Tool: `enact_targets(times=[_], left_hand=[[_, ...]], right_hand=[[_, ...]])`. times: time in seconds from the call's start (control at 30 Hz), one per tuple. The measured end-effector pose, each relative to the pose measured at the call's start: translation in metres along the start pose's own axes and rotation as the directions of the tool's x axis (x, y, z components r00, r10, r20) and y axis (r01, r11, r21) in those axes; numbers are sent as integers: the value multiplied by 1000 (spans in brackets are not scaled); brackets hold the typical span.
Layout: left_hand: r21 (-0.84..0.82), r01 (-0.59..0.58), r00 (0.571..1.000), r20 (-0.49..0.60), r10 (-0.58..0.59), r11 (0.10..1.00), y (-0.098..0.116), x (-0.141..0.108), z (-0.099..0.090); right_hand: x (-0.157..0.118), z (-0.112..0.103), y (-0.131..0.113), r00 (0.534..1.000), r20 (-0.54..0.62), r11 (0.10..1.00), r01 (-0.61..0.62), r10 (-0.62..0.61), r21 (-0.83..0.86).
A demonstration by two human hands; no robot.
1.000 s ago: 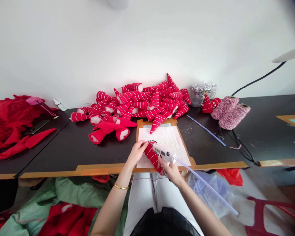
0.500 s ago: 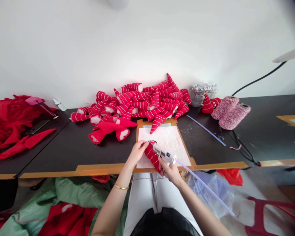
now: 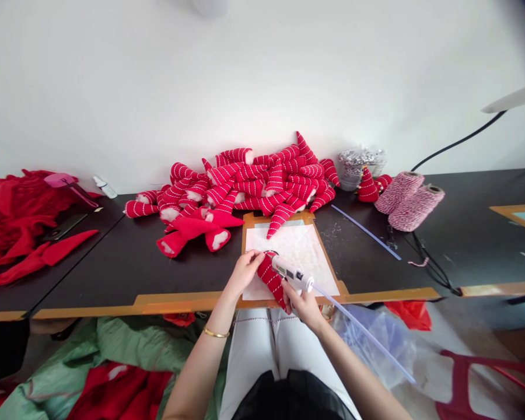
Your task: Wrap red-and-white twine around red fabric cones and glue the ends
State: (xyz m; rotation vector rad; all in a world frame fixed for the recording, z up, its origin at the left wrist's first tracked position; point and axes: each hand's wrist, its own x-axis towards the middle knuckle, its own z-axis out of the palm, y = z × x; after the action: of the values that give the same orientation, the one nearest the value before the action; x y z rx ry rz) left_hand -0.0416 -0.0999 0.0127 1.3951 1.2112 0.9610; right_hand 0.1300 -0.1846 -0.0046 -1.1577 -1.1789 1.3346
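Held at its wide end by my left hand (image 3: 247, 269), a red stuffed cone (image 3: 272, 280) with white twine stripes points down toward me. My fingers are pinched on its rim. In my right hand (image 3: 303, 303) is a white hot glue gun (image 3: 292, 273), its nozzle end close to the cone's wide end. A long pale glue stick (image 3: 363, 332) sticks out of the gun's back toward the lower right. Beneath the cone lies a white paper sheet (image 3: 306, 251) bordered by brown tape. Whether glue is coming out cannot be seen.
A heap of striped red cones (image 3: 262, 181) fills the back. Unstriped stuffed cones (image 3: 188, 229) lie before it, and red fabric (image 3: 21, 216) at left. Twine spools (image 3: 415, 213), a loose glue stick (image 3: 367, 232), a decorated red cone (image 3: 368, 186) and a black cable (image 3: 440, 271) are at right.
Both hands, the striped cone and the glue gun stay in nearly the same place. The whole view has shifted very slightly.
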Motion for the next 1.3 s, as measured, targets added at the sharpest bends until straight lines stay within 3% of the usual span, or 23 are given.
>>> enact_targets(times=[0.33,0.5,0.63,0.83,1.1,1.3], left_hand=[[-78,28,1000,15,-27,997,1,-1,1],[-84,6,1000,-18,-8,996,1,-3,4],[-59,-15,1000,12,15,998,13,-12,8],[-70,-46,995,85,52,997,36,-26,12],[-132,-40,999,28,44,990,32,-27,15],[-64,-60,997,52,63,996,36,-30,15]], right_hand=[[-1,-3,13,1000,-5,988,-10,11,157],[9,-4,3,989,-148,987,27,-3,159],[30,-5,-14,966,-253,983,98,-55,158],[43,-2,-34,969,-216,976,154,-119,155],[37,-1,-45,972,-219,974,126,-84,187],[35,0,-49,972,-228,963,120,-65,239]])
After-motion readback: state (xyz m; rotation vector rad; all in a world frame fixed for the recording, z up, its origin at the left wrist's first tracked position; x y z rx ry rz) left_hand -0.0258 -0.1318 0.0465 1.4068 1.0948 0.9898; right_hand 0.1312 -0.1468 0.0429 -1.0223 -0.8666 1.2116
